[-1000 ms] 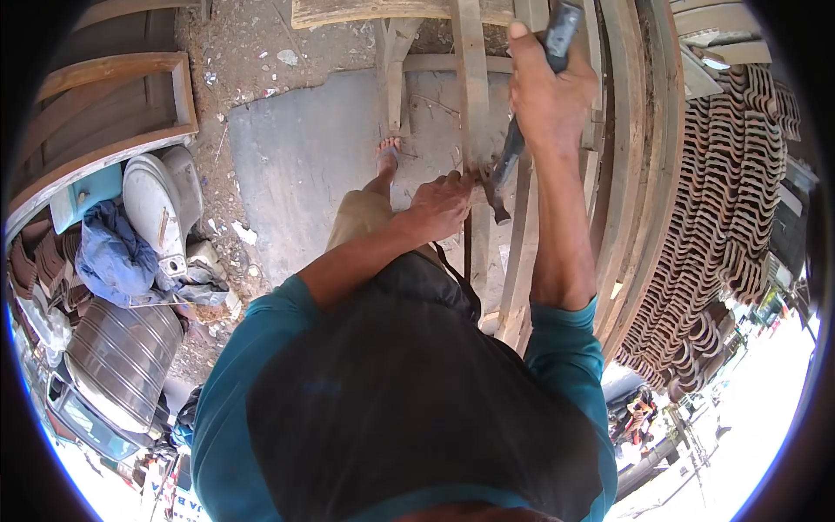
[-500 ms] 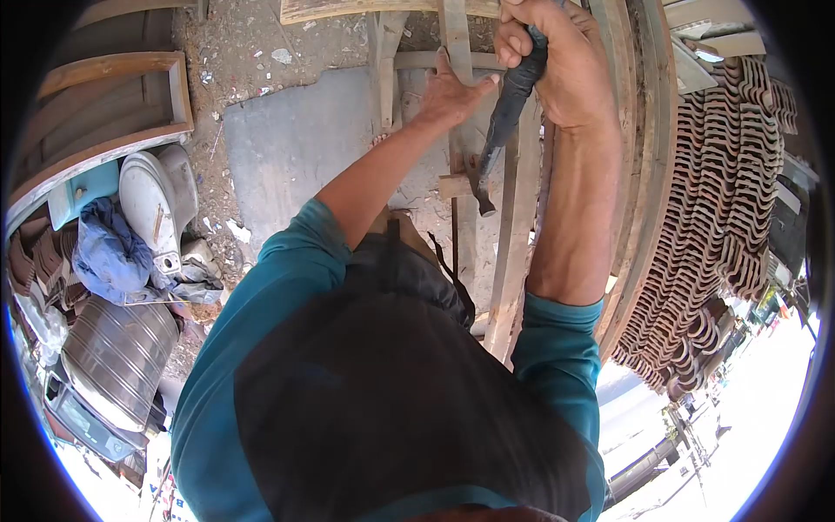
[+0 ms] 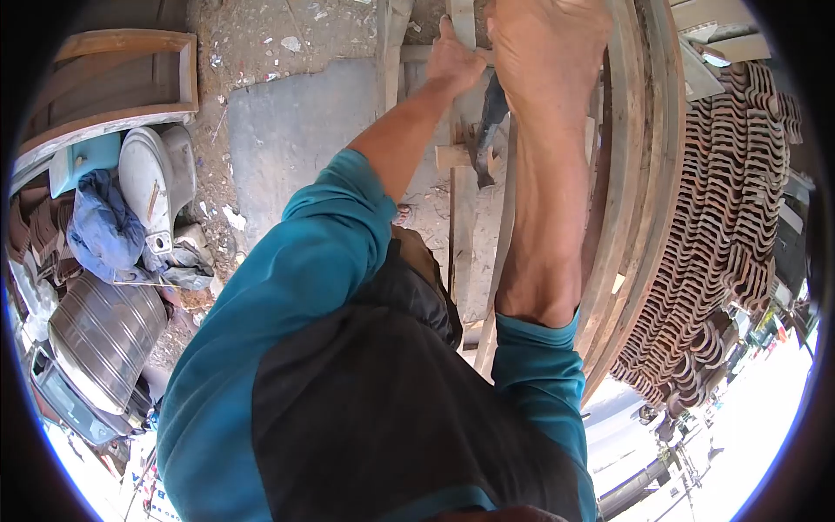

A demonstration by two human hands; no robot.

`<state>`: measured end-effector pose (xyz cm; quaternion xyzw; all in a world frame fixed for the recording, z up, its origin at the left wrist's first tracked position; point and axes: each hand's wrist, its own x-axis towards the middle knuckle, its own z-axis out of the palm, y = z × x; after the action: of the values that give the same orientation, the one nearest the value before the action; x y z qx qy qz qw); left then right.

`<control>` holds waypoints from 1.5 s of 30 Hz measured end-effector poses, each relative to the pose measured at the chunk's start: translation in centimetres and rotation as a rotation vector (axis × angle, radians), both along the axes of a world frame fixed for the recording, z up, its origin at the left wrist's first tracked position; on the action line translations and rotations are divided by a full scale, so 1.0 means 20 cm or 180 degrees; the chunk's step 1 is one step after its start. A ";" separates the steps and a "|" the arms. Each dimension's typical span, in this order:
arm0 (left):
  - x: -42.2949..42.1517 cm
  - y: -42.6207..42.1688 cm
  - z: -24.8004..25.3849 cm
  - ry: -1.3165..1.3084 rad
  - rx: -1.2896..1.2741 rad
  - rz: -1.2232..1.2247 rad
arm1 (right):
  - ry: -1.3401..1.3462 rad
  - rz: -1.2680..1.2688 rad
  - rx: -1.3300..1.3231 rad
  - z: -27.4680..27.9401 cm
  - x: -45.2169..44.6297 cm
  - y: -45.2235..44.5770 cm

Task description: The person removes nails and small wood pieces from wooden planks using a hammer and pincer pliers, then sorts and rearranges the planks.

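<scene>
My left hand (image 3: 454, 68) lies on a narrow wooden slat (image 3: 463, 213), one finger stretched forward and the thumb apart; its other fingers do not show clearly. My right hand (image 3: 550, 35) is a fist at the top edge, closed around the black-wrapped handle of what looks like a pry bar (image 3: 484, 157). The bar's upper part is hidden behind the hand and wrist. Its flat metal tip points down beside the slat, close to a short wooden crosspiece (image 3: 451, 157). Whether the tip touches wood I cannot tell.
Long timbers (image 3: 639, 174) run along my right, with stacked curved roof tiles (image 3: 718, 209) beyond. A grey sheet (image 3: 287, 130) covers part of the littered ground. At left are a toilet bowl (image 3: 146, 178), a blue cloth bundle (image 3: 103, 230) and a framed wooden panel (image 3: 113, 113).
My right hand and forearm have swung forward and slightly left, now covering most of the bar's handle. The left hand has shifted a little forward. The view has tilted slightly.
</scene>
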<state>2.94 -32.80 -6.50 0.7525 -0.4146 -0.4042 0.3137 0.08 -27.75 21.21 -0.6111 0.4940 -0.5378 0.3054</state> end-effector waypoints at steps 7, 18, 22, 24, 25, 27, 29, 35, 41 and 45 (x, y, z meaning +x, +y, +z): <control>-0.02 0.09 0.16 -0.0120 -0.0010 0.0179 | -0.1191 0.0569 0.0119 0.03 -0.38 0.54; 0.01 0.08 0.23 0.0229 0.0288 0.0028 | -0.0762 0.0566 0.0473 0.14 -0.31 0.26; -0.07 0.23 0.15 -0.0032 0.0418 0.0092 | -0.1233 0.0503 -0.0219 0.06 -0.53 0.69; -0.01 0.07 0.19 -0.0074 0.0021 0.0125 | -0.1058 0.0647 -0.0280 0.06 -0.47 0.62; -0.01 0.06 0.20 -0.0059 0.0189 0.0177 | -0.1078 0.0760 -0.0314 0.06 -0.48 0.59; -0.02 0.06 0.18 -0.0083 0.0037 0.0180 | -0.1001 0.0734 -0.0158 0.10 -0.45 0.53; -0.01 0.10 0.13 -0.0199 -0.0011 0.0088 | -0.1025 0.0597 0.0079 0.08 -0.48 0.60; 0.03 0.10 0.08 -0.0340 -0.0103 0.0056 | -0.1379 0.0885 -0.0625 -0.03 -0.56 0.74; -0.01 0.03 0.09 -0.0271 0.0103 0.0103 | -0.1376 0.0728 -0.0476 0.00 -0.58 0.75; 0.12 0.13 0.15 0.0135 -0.0192 -0.0162 | -0.1321 0.0890 -0.0564 0.01 -0.55 0.73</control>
<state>5.42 -30.19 -3.48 0.7232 -0.4389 -0.4153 0.3346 -10.92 -13.09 21.32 -0.5745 0.2825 -0.6453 0.4168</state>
